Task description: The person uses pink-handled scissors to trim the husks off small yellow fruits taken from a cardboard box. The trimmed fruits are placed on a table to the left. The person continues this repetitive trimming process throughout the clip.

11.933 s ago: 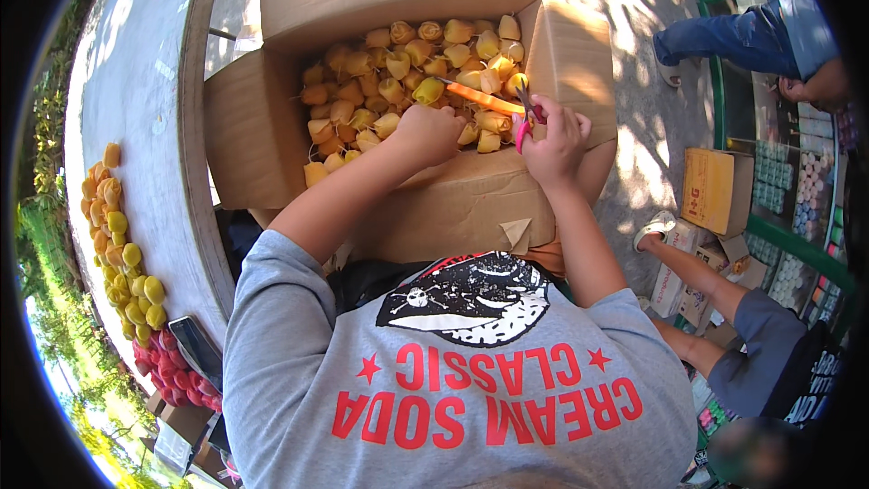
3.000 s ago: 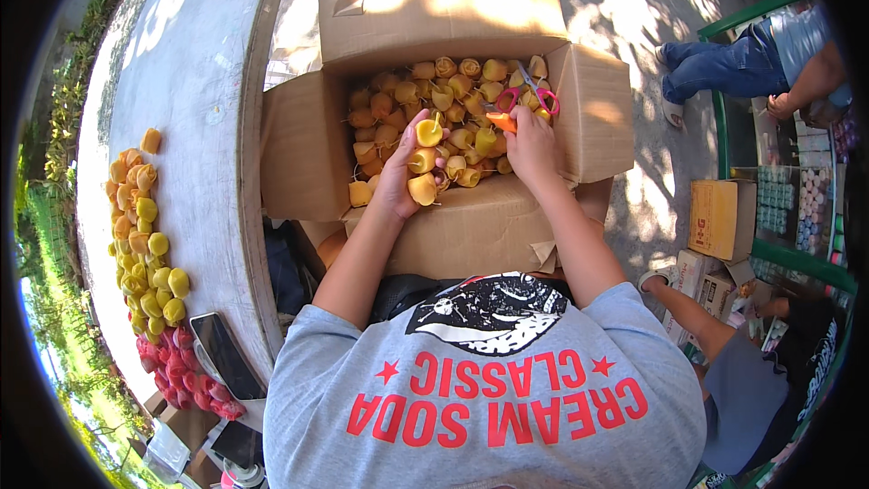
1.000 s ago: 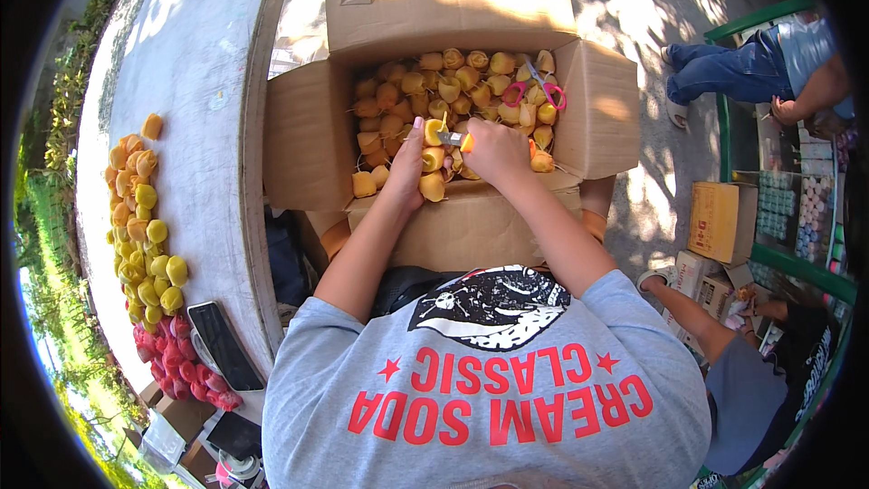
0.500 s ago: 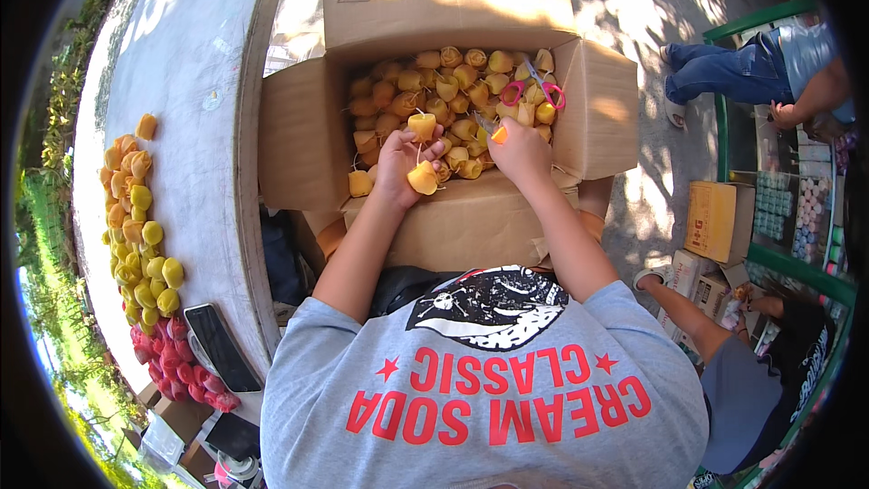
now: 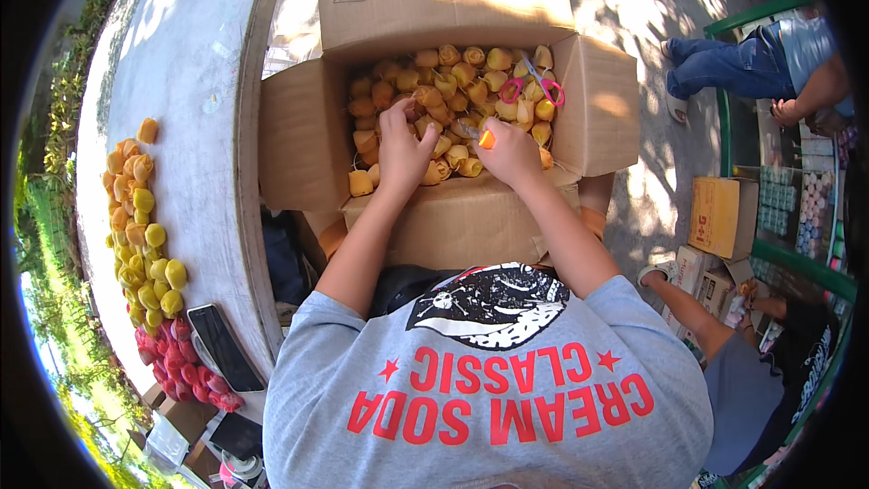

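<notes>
A cardboard box [image 5: 444, 9] stands open before me, filled with orange and yellow flower-shaped candles [image 5: 471, 72] with white wicks. My left hand [image 5: 405, 147] is over the left middle of the pile, back upward, fingers curled round a yellowish candle [image 5: 430, 126] mostly hidden by the hand. To its right, my right hand [image 5: 510, 156] is closed on a small orange-handled knife [image 5: 487, 139], its grey blade pointing left toward my left hand. Pink-handled scissors [image 5: 538, 83] lie on the candles at the box's far right, untouched.
On the long table [image 5: 204, 109] at left lie rows of orange, yellow [image 5: 149, 276] and red candles [image 5: 186, 367], beside a dark phone [image 5: 224, 349]. Two people [image 5: 751, 72] are at the right near shelves and smaller cartons [image 5: 721, 217].
My left hand has turned from palm up, with two candles showing, to back up over the pile. My right hand has shifted slightly left with the knife.
</notes>
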The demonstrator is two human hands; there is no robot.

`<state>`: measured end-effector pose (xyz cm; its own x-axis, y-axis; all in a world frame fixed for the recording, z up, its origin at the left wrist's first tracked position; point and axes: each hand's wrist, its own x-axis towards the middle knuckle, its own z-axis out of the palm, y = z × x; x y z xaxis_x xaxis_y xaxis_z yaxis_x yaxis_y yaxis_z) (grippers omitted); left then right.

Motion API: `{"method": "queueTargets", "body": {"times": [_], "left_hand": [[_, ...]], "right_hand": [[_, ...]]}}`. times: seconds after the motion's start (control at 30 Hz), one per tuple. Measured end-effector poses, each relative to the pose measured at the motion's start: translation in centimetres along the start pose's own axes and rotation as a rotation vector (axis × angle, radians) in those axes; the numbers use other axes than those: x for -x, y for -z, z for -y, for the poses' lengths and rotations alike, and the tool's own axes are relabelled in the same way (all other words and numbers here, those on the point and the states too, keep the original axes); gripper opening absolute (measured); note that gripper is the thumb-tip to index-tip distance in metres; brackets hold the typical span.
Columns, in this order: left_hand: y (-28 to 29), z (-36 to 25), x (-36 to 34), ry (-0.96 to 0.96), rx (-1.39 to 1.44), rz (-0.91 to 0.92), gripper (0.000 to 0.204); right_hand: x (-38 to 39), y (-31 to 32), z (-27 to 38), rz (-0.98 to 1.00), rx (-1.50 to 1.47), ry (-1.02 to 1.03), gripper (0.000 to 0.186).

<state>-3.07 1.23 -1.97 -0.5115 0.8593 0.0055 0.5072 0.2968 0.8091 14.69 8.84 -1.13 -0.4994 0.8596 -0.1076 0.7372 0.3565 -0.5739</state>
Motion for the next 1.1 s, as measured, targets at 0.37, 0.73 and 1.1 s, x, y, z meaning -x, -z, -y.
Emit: {"method": "queueTargets", "body": {"times": [0.37,0.73,1.1], "left_hand": [[1.2,-1.3,-3.9,-0.462,-0.194,-0.015,0.030],[-1.0,-2.0,0.7,0.690,0.816,0.396,0.043],[-1.4,-1.4,1.0,0.471,0.728,0.409,0.036]], "right_hand": [[0.0,-0.2,-1.3,-0.172,-0.123,0.024,0.023],[0.7,-0.3,-0.5,-0.069,-0.022,0.262,0.023],[0.8,0.1,0.8,0.080,0.155,0.127,0.020]]}}
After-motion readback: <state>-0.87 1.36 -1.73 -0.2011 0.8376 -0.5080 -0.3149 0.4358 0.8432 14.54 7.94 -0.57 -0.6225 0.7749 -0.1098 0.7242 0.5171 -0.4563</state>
